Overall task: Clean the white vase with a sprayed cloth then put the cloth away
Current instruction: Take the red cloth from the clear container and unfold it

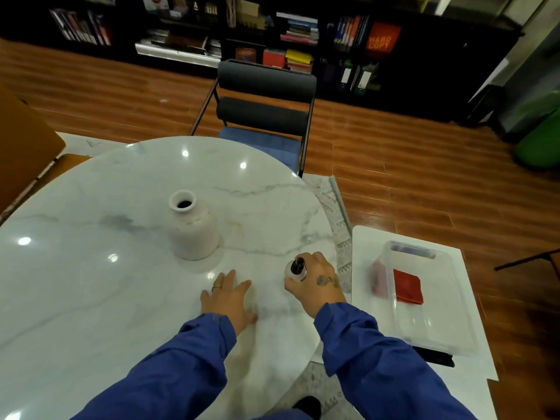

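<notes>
My right hand [315, 283] is wrapped around a small spray bottle [297, 269] standing on the marble table [91, 283]. My left hand [227, 298] lies flat and open on the table. The white vase [194, 228] stands upright, just past my hands. A red cloth [407, 286] lies in the clear bin [436, 328] to my right.

Glossy marble table [91, 283], matt ceramic vase [194, 228], clear plastic bin [448, 328]

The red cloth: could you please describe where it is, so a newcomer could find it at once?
Look right of the round marble table to the low white surface holding a clear plastic bin. The red cloth lies folded flat inside, the only bright red item, beside a paler pink one.
</notes>
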Demonstrator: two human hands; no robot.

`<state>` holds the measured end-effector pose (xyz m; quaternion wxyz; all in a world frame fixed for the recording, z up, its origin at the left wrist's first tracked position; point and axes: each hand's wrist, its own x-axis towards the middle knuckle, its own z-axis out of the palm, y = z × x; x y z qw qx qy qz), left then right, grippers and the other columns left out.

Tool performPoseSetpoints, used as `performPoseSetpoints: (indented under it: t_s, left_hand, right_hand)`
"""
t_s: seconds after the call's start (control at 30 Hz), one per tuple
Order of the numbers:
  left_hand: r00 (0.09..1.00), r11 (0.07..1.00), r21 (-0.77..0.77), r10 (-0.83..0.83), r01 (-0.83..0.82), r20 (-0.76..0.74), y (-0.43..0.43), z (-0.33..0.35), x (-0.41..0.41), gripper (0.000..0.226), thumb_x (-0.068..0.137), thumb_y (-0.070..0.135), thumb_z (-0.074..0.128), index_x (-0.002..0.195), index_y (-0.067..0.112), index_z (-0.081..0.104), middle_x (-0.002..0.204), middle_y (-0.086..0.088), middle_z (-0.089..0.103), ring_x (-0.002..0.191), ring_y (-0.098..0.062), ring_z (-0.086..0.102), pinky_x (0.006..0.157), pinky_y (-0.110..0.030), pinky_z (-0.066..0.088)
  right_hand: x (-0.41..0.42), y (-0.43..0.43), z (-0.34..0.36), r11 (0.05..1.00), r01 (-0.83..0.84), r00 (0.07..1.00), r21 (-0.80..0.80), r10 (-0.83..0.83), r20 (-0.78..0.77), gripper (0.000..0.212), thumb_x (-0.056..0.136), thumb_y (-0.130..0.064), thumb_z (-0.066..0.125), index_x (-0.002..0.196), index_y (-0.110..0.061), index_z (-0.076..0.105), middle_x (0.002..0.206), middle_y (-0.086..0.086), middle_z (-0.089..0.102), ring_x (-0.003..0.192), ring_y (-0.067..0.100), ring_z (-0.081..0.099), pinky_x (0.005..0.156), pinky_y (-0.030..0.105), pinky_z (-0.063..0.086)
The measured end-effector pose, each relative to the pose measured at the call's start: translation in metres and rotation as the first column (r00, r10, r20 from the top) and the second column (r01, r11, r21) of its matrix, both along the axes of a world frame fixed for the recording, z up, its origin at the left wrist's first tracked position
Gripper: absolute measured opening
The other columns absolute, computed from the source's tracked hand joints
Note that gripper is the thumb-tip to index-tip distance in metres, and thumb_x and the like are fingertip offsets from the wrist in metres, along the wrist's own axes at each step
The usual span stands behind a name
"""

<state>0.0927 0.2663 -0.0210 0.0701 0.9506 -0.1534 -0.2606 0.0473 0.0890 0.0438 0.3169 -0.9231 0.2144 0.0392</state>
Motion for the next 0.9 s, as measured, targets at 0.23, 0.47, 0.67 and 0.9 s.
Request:
performPoseSetpoints:
  t_s: [0.23, 0.47, 0.67, 0.9]
  left_hand:
    - [0.999, 1.0, 0.004, -0.001, 0.001, 0.039, -0.003, -0.002, 0.002, 0.074, 0.077, 0.056, 0.058, 0.142, 0.037, 0.028, 0.158, 0.0, 0.007, 0.147, -0.025, 0.003, 0.112, -0.049, 0.024]
    - [0.998, 0.999, -0.031, 0.04, -0.039, 0.038, -0.017, -0.005, 0.001, 0.072, 0.075, 0.055, 0.061, 0.139, 0.037, 0.033, 0.156, 0.001, 0.014, 0.146, -0.026, 0.004, 0.114, -0.047, 0.022]
    - [0.99, 0.991, -0.024, 0.13, -0.128, 0.06, -0.044, -0.006, -0.01, 0.068, 0.079, 0.052, 0.061, 0.139, 0.038, 0.033, 0.157, 0.0, 0.012, 0.146, -0.024, 0.007, 0.115, -0.043, 0.023]
    - [0.961, 0.963, -0.071, 0.266, -0.261, 0.071, -0.067, -0.004, -0.018, 0.068, 0.078, 0.05, 0.066, 0.139, 0.033, 0.039, 0.157, -0.001, 0.018, 0.145, -0.024, 0.014, 0.116, -0.042, 0.023]
  right_hand:
    - [0.003, -0.002, -0.013, 0.998, 0.042, 0.999, 0.048, -0.044, 0.029, 0.032, 0.084, -0.03, 0.065, 0.113, -0.019, 0.057, 0.111, 0.0, 0.049, 0.086, 0.024, 0.06, 0.082, 0.031, 0.05]
    - [-0.017, -0.038, -0.017, 0.994, 0.017, 0.999, 0.11, -0.023, 0.045, 0.052, 0.087, -0.024, 0.067, 0.135, -0.024, 0.047, 0.122, -0.002, 0.048, 0.085, 0.011, 0.054, 0.076, 0.015, 0.042]
    - [-0.049, -0.131, -0.012, 0.982, 0.17, 0.969, 0.083, -0.182, 0.169, 0.033, 0.088, -0.02, 0.066, 0.121, -0.018, 0.06, 0.11, -0.001, 0.057, 0.081, 0.011, 0.059, 0.077, 0.026, 0.051]
    - [-0.066, -0.253, -0.06, 0.979, 0.135, 0.976, -0.151, -0.158, -0.153, 0.031, 0.085, -0.017, 0.06, 0.116, -0.014, 0.063, 0.113, 0.01, 0.061, 0.091, 0.028, 0.057, 0.075, 0.027, 0.04]
